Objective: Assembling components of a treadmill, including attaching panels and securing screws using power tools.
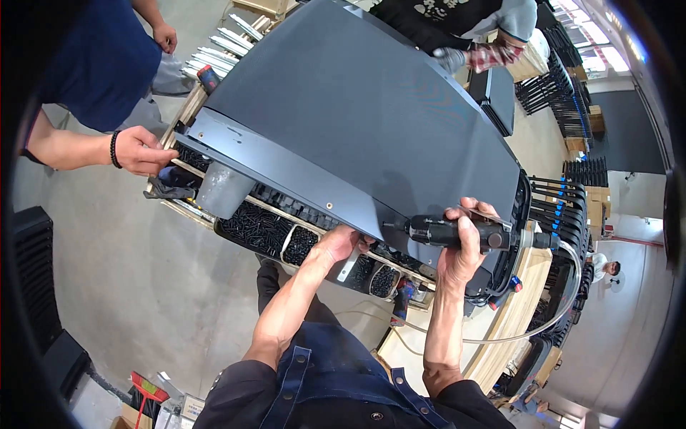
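Denim-aproned at the bench, I clamp my right hand [461, 250] around a pneumatic screwdriver [457, 232] aimed at the dark steel panel [357, 121] above both hands, likely heavy, stiff, best gripped by its edge, where my left hand [336, 243] pinches a bracket [349, 264].

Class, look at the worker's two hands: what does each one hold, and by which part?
The right hand grips a black pneumatic screwdriver around its barrel. The left hand steadies a small metal bracket beneath the dark panel's edge.

One large dark panel [357, 114], one pneumatic screwdriver [457, 232], one clear hose [564, 300], two screw bins [300, 245], one broom [146, 390]
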`<state>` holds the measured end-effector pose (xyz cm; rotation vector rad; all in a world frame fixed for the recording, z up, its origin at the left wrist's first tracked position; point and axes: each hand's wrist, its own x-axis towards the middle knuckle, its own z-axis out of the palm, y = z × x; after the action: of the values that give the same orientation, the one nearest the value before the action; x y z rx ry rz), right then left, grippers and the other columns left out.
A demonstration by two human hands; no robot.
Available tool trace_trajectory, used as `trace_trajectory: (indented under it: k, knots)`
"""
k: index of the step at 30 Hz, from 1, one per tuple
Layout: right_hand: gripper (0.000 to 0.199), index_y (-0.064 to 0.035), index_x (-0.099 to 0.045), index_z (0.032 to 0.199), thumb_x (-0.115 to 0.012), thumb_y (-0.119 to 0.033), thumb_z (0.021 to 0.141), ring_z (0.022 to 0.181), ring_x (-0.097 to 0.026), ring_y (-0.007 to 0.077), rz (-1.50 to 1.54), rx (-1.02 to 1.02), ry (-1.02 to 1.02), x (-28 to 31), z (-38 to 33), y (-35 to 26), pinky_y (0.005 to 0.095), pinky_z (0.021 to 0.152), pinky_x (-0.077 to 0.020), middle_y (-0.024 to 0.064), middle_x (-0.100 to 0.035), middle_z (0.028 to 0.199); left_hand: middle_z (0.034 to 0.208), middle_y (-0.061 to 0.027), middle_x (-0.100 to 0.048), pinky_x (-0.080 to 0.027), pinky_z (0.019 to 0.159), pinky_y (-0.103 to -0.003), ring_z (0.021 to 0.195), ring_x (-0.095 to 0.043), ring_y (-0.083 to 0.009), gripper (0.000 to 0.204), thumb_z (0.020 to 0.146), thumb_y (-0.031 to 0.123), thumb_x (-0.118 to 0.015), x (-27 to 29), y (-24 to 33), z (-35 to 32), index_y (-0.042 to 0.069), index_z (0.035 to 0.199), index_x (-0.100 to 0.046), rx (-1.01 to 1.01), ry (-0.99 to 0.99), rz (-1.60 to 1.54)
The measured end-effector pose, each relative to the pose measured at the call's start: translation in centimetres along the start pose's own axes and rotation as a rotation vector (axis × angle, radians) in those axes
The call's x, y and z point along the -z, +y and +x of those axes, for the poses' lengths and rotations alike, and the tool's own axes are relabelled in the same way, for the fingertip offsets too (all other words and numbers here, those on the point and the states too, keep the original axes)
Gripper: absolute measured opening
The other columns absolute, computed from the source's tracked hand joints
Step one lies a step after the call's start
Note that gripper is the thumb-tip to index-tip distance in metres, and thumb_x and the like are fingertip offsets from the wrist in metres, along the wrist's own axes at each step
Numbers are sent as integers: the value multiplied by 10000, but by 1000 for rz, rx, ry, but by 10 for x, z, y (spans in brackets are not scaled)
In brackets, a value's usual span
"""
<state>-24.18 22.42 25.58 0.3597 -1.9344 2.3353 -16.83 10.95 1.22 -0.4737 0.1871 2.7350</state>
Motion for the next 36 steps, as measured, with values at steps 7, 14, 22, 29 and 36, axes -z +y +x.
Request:
trace_trajectory:
  k: [7,14,22,29,36]
  knots:
    - [491,-63,-507,1258,-730,-16,823,891,-673,230,-108,50,-130,-15,1,-8,415,890,-530,173,-627,1163,845,-31,-678,-463,518,-293,666,-626,-157,108,935,183,-684,-19,11,14,86,979,-668,57,-14,-1]
    - [500,-73,-502,1189,-821,-39,805,909,-676,234,-194,267,-435,-30,-13,-4,425,878,-565,197,-627,1116,838,-55,-669,-452,504,-301,642,-597,-169,56,982,105,-611,-11,19,10,71,1004,-650,21,-35,-14]
    - [489,-10,-507,1276,-730,-29,841,891,-679,230,-259,40,51,-47,-1,-7,408,852,-558,179,-643,1153,864,-74,-688,-486,501,-287,659,-640,-168,86,981,103,-603,-4,27,17,48,1031,-649,18,5,164]
    - [480,-49,-556,1150,-848,-94,773,972,-695,303,-142,179,-660,-32,2,-2,518,962,-524,188,-675,1063,913,-50,-658,-527,650,-294,799,-626,-134,122,943,76,-663,12,33,7,30,1055,-641,-197,-6,586]
    - [507,-102,-518,1232,-792,-127,806,983,-685,293,-110,78,-354,-28,-4,5,601,1020,-482,127,-618,1122,849,18,-632,-483,595,-271,708,-581,-89,198,891,173,-735,5,42,6,102,1060,-660,-169,30,552]
